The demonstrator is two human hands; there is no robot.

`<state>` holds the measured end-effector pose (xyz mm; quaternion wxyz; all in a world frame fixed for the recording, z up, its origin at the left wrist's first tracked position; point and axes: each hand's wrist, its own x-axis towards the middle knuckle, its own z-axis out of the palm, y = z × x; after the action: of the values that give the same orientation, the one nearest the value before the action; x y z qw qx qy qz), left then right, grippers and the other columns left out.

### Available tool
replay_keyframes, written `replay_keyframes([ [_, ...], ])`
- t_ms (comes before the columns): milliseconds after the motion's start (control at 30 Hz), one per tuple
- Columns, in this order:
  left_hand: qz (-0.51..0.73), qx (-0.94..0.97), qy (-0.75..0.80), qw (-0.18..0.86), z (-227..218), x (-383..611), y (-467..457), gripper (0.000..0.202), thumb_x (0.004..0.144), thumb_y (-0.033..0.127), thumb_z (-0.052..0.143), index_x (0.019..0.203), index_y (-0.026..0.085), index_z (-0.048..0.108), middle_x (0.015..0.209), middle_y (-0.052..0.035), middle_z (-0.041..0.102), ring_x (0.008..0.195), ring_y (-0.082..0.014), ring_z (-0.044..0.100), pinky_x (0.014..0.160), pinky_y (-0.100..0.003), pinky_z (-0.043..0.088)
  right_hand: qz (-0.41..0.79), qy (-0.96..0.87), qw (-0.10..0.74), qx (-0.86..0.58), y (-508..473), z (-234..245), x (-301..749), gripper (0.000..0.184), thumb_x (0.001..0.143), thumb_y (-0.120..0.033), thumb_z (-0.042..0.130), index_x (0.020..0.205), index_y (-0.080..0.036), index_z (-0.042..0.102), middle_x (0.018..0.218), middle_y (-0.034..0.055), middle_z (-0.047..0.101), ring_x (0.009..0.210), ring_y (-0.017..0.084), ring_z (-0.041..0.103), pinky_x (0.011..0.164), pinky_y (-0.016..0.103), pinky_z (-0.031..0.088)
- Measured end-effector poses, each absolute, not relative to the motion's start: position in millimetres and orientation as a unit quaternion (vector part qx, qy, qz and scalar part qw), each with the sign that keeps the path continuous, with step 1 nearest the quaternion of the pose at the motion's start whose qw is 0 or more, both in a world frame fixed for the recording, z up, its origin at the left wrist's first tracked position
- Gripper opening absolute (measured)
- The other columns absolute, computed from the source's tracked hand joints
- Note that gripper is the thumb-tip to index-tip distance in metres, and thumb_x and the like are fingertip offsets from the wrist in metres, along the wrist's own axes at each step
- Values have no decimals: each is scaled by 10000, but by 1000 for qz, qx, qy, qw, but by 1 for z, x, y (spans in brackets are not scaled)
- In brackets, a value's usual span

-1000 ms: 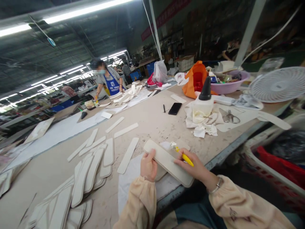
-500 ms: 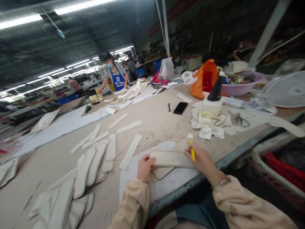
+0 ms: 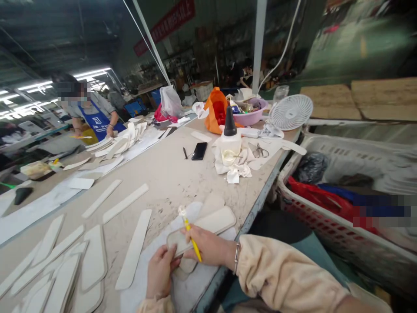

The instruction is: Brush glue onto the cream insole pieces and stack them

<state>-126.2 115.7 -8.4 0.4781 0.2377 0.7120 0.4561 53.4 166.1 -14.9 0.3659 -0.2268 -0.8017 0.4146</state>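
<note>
My left hand (image 3: 159, 269) pinches the near left end of a long off-white strip (image 3: 221, 218) with rounded corners. My right hand (image 3: 211, 243) grips a yellow-handled brush (image 3: 196, 250), its tip coated in something white and pointing away from me. The right fingers also rest on the strip. Beneath it lie further pale rounded pieces (image 3: 212, 203) and a white sheet (image 3: 203, 293) by the table's edge. To my left, one loose strip (image 3: 134, 250) lies apart from an overlapping heap of similar strips (image 3: 65, 274).
Ahead are a phone (image 3: 199, 151), a white bottle (image 3: 230, 143) with a black cone top, scissors (image 3: 259, 151), an orange bag (image 3: 213, 113), a purple basin (image 3: 249, 117) and a fan (image 3: 291, 112). A basket (image 3: 312, 217) stands right. A person (image 3: 94, 113) works far left.
The view has swung right, bringing the basket into sight. My right hand with the brush has moved along the strip toward my left hand, and the strip now slants away to the right.
</note>
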Motion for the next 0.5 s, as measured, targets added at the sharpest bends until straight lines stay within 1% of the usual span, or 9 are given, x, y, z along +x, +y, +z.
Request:
replay_keyframes([
  [133,453,237,720,470,-7,-125,115,340,574,379,767,789,148,642,707,10,654,585,-98,595,529,-200,501,395,-789,369,-292,172,-18,73,282,807,-289,616,1030,-166,495,1235,164,533,1264,225,414,1033,376,363],
  [200,448,240,719,474,-5,-124,117,344,574,391,764,778,149,628,691,19,643,571,-89,585,527,-195,496,381,-777,372,-336,177,-19,84,273,804,-277,611,1031,-177,498,1200,148,556,1217,233,469,1010,387,395],
  [267,444,245,714,482,-2,-122,119,321,589,393,752,749,158,603,657,38,621,556,-80,579,516,-180,480,360,-762,382,-379,182,-21,96,261,801,-266,601,1032,-204,496,1150,112,590,1144,227,536,973,376,440],
  [333,450,247,710,482,2,-118,119,290,610,386,734,716,165,579,619,49,596,543,-79,578,497,-168,459,338,-746,402,-410,187,-24,106,221,807,-264,582,1009,-238,494,1128,81,610,1101,224,571,948,371,466],
  [367,457,245,709,477,4,-114,117,278,618,381,726,699,166,570,598,49,586,535,-81,579,483,-166,447,332,-738,413,-418,188,-26,111,192,813,-275,572,984,-250,490,1150,82,605,1106,234,569,944,386,470],
  [400,469,241,709,469,7,-111,114,269,622,377,720,686,166,566,578,46,578,520,-84,577,464,-167,435,335,-733,422,-415,189,-28,116,166,836,-287,537,984,-246,475,1184,112,589,1133,262,552,948,437,460],
  [467,493,233,705,453,12,-105,109,269,609,374,719,641,164,555,529,38,558,471,-91,557,412,-173,404,341,-714,446,-418,193,-34,126,224,864,-352,488,1046,-233,434,1217,179,561,1170,321,518,933,538,439],
  [500,506,230,702,445,15,-104,108,274,591,373,728,627,163,557,511,36,548,452,-99,549,380,-178,381,320,-690,469,-449,197,-37,131,270,844,-423,507,1037,-247,440,1206,169,572,1165,329,523,926,547,443],
])
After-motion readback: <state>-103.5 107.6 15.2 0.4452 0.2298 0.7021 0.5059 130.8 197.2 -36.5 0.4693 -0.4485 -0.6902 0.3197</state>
